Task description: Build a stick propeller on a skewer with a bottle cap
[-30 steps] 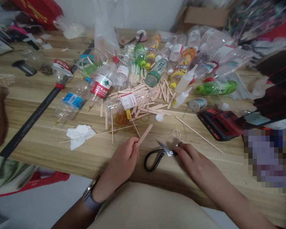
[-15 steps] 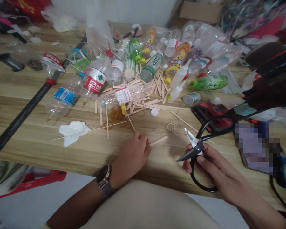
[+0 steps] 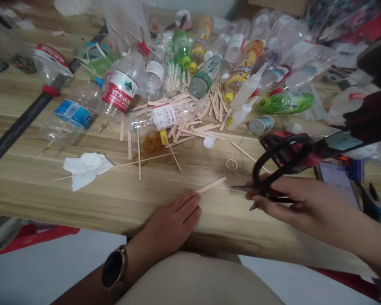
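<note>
Flat pale wooden craft stick [image 3: 212, 184], over the near part of the brown wood-grain desk [image 3: 34, 192]: best kept steady, I judge, fingertips clear of blades. Left hand [image 3: 174, 220] pinches its left end, back uppermost, forearm slanting in from lower left. Rightward, black-handled metal scissors [image 3: 260, 189], blades parted; right hand [image 3: 307, 203] grasps them near the pivot, loops raised.

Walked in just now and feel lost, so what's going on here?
A person's left hand holds one end of a flat wooden stick. Their right hand holds black-handled scissors with the blades parted, one tip near the stick's free end; the stick isn't between them. Beyond the hands, plastic bottles and loose wooden sticks lie on the table.
</note>
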`<state>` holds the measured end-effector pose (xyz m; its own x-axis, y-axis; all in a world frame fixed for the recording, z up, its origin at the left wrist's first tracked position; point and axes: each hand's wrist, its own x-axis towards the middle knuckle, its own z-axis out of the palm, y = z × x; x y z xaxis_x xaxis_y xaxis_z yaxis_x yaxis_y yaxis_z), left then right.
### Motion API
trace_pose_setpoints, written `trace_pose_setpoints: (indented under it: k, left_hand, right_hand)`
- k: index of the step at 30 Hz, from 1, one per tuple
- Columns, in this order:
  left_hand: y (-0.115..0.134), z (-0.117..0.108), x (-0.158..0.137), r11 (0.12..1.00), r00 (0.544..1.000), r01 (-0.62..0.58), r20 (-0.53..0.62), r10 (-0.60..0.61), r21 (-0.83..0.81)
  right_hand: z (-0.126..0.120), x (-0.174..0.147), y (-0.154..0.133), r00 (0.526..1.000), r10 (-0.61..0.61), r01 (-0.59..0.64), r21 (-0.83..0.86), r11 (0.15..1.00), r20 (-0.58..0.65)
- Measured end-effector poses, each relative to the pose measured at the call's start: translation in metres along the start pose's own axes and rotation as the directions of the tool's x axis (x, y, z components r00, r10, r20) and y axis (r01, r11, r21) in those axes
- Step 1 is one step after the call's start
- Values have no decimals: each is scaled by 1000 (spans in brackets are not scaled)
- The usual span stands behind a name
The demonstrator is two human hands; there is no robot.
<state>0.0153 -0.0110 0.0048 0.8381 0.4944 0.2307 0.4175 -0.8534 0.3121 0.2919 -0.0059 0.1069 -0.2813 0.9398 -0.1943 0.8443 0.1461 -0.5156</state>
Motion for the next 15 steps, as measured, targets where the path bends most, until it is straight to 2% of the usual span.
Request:
trace_pose_setpoints:
  k: [2, 4, 8, 12, 15]
  left_hand:
    - [2, 4, -3, 999, 999, 32, 28, -31, -7]
    - [3, 6, -5, 999, 998, 43, 46, -42, -20]
    - [3, 7, -6, 999, 999, 42, 22, -42, -21]
    - [2, 8, -3, 999, 999, 35, -1, -35, -24]
    - [1, 8, -1, 999, 1000, 22, -4, -22, -23]
  right_hand:
    - [0, 8, -2, 986, -61, 80, -119, 990, 157]
    - [4, 16, -3, 972, -81, 135, -244, 960, 221]
    - [15, 27, -6, 974, -73, 169, -474, 864, 214]
    - [22, 33, -17, 987, -42, 145, -739, 658, 156]
    - [24, 36, -24, 988, -54, 149, -812, 564, 143]
